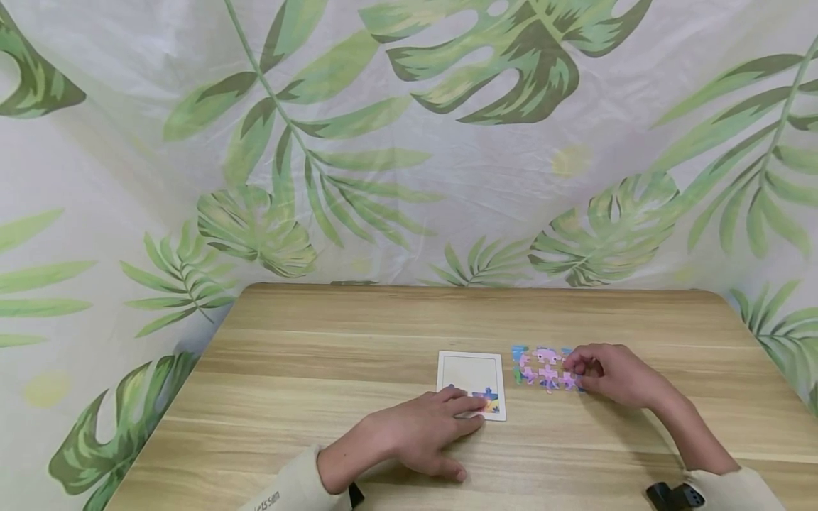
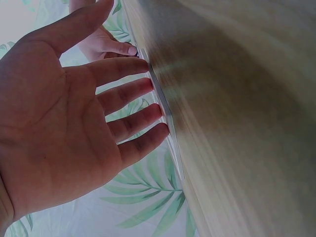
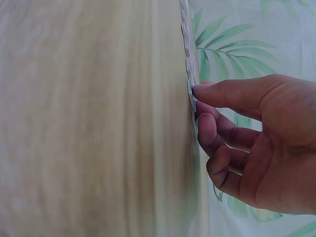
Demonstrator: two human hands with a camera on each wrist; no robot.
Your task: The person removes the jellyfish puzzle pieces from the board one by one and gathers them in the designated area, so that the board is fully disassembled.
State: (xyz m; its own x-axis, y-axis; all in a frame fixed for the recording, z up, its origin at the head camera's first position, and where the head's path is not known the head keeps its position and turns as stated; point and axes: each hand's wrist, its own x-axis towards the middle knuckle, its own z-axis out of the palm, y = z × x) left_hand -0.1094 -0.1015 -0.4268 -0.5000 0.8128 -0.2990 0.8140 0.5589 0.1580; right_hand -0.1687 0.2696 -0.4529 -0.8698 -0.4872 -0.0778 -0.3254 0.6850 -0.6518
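A white-bordered puzzle tray [image 1: 469, 365] lies mid-table, with a few colourful pieces fitted along its lower edge. My left hand [image 1: 428, 429] rests on its lower left corner with outstretched fingers, hiding part of the pieces. In the left wrist view the fingertips [image 2: 157, 111] meet the tray's edge. To the tray's right is a cluster of joined pink and blue puzzle pieces [image 1: 546, 372]. My right hand [image 1: 616, 375] pinches a puzzle piece [image 3: 190, 94] at the cluster's right end, thumb on it, the other fingers curled; the piece is slightly tilted there.
The wooden table [image 1: 307, 362] extends around the tray and pieces on every side. A leaf-patterned cloth [image 1: 396, 177] hangs behind its far edge. Dark wrist cameras sit at both cuffs, the right one [image 1: 675, 495] near the front edge of the view.
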